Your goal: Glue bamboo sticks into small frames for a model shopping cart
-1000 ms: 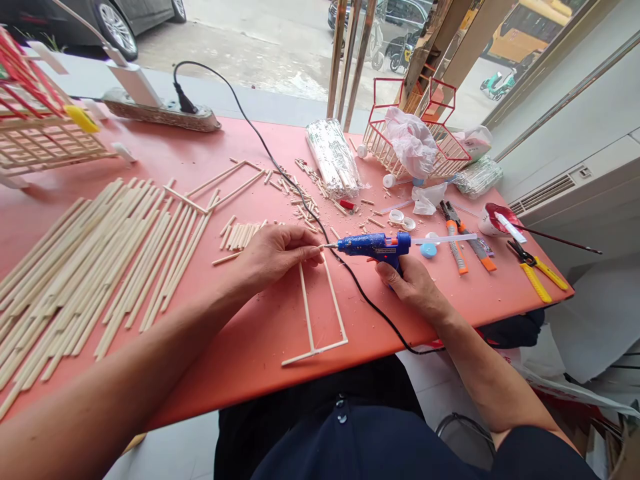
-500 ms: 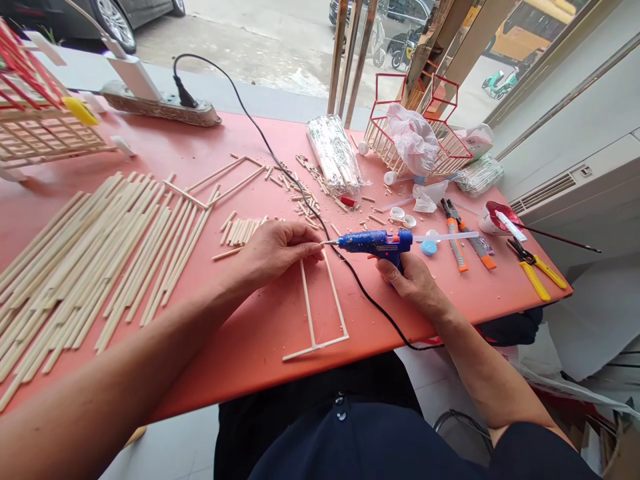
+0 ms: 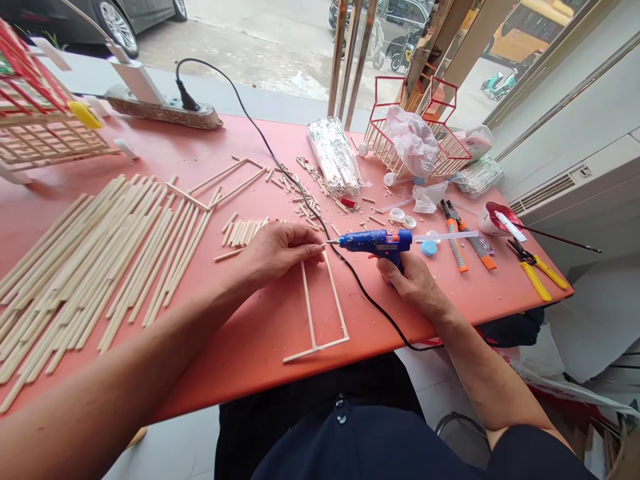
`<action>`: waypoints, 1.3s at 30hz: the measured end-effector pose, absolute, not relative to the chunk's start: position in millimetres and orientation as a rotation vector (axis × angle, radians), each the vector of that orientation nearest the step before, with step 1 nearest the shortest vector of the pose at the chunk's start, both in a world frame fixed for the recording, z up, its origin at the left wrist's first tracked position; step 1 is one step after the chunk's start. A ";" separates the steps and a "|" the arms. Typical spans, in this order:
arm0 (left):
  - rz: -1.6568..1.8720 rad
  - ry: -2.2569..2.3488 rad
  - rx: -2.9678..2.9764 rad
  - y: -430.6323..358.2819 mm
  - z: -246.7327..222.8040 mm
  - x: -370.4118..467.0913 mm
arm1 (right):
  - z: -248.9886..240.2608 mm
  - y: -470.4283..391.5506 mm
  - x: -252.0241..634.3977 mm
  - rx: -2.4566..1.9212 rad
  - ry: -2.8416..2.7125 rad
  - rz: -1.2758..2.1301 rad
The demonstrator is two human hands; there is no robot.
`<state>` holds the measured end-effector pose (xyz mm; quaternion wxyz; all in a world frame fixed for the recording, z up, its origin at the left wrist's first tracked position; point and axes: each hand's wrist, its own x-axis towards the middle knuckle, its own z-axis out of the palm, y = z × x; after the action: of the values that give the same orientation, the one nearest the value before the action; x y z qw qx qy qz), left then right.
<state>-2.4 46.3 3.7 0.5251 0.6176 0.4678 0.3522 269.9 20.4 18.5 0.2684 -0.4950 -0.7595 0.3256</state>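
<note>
My right hand [image 3: 413, 280] is wrapped round the handle of a blue glue gun [image 3: 370, 241], with a clear glue stick [image 3: 447, 236] jutting from its back. The gun's nozzle points left, at the fingertips of my left hand [image 3: 295, 248]. Those fingers are pinched on a small wooden stick, mostly hidden by them. Just below that hand lies a frame of thin wooden sticks [image 3: 309, 307], two long ones running down to a crosspiece near the table's front edge. Whether the pinched stick touches the frame's upper end is hard to tell.
Many long sticks [image 3: 75, 267] cover the left of the pink table [image 3: 210, 373]. Short pieces [image 3: 243, 232] and another stick frame [image 3: 200, 200] lie behind my left hand. A black cord [image 3: 250, 120] crosses the middle. Pliers [image 3: 454, 237], yellow-handled cutters [image 3: 537, 270] and a cup [image 3: 493, 219] are at right.
</note>
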 end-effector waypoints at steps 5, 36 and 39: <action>0.860 1.105 1.473 46.7 1.0 -2.0 | 17.0 20.5 271.2 -1.342 -2.031 0.889; 0.855 1.113 1.487 45.8 -4.1 -2.8 | 16.9 19.2 270.3 -1.376 -2.034 0.864; 0.864 1.119 1.472 45.7 -5.2 -2.7 | 16.3 20.2 270.7 -1.389 -2.027 0.880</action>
<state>-2.7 45.7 -5.2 0.5230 0.6148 0.4674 0.3607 270.7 20.2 16.3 0.2627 -0.5134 -0.7493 0.3254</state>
